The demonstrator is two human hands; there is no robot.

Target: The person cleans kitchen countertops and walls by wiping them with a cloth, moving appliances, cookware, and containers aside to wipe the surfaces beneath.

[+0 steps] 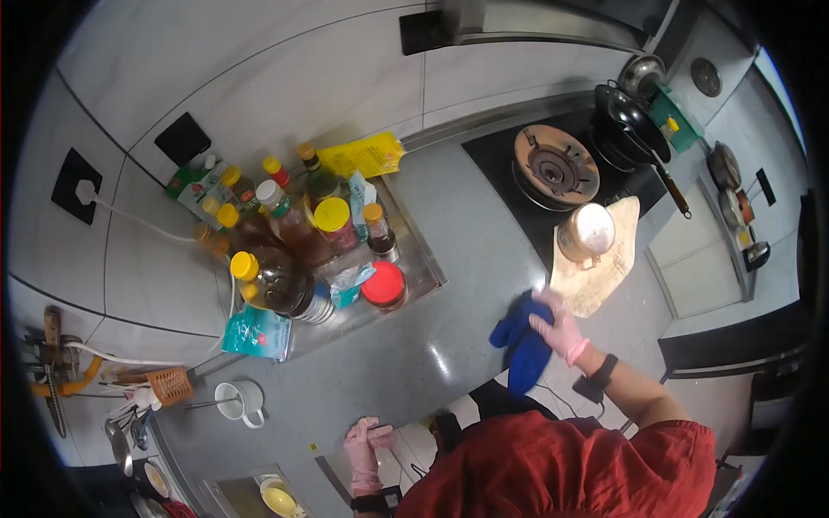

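Note:
A pink glove covers my right hand (561, 330), whose fingers are closed on a dark blue cloth (527, 345). The cloth lies bunched on the grey counter (458, 293), and part of it hangs over the front edge. Just beyond that hand, a lidded jar or canister (587, 233) stands on a stained, light-coloured mat or board (622, 252) beside the stove. My left hand (366, 449), also in a pink glove, is at the counter's front edge with its fingers loosely apart and nothing visible in them.
Sauce bottles and jars crowd a metal tray (423, 259) against the wall. A white mug (242, 403) sits at the left, near a sink (233, 501) holding a yellow bowl (278, 498). On the black stove (492, 160) are a burner ring (557, 164) and a wok (626, 121), its handle sticking out.

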